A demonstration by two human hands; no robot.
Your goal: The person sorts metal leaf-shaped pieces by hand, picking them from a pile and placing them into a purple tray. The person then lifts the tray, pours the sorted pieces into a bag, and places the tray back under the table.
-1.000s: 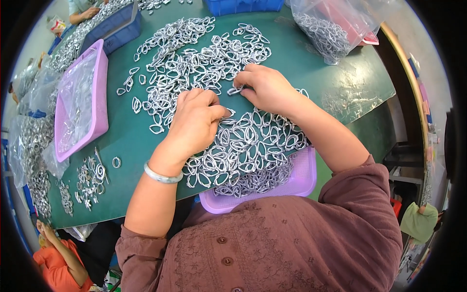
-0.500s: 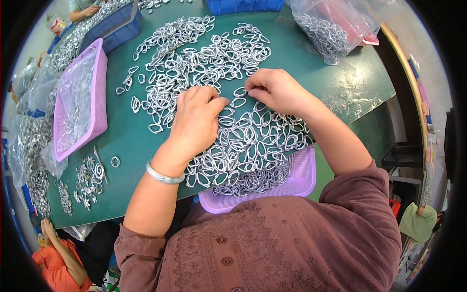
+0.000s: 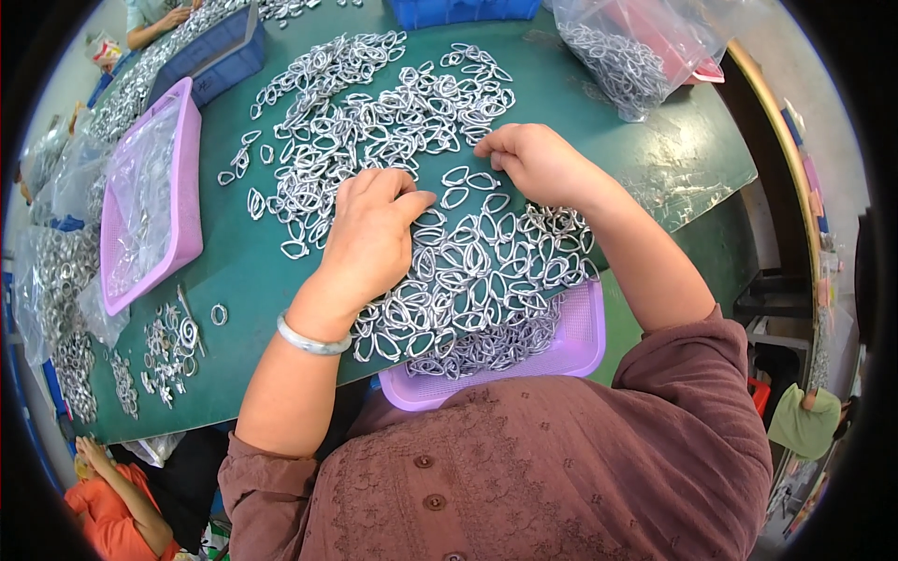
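Many small silvery pointed-oval metal rings point(image 3: 468, 262) lie spread along the table's near edge, and a looser heap of the same rings point(image 3: 374, 122) lies farther off. My left hand point(image 3: 374, 224), with a pale bangle point(image 3: 313, 338) on its wrist, rests palm down between the two groups. Its thumb stands away from the bent fingers, and their tips are partly hidden against the rings. My right hand point(image 3: 543, 168) hovers bent over the green tabletop, finger and thumb slightly apart, nothing visible between them. Just below its fingertips lie a few separate rings point(image 3: 483, 181).
A lilac basket point(image 3: 585, 346) holding more rings sits under the near table edge. Left stands another lilac basket point(image 3: 192, 187) with plastic bags; blue bins point(image 3: 463, 11) are at the back. A clear bag of rings point(image 3: 617, 70) lies far right. A person in orange point(image 3: 122, 519) sits lower left.
My right hand has let go of a ring beside the other loose ones and drawn slightly up from it. My left hand stays nearly in place.
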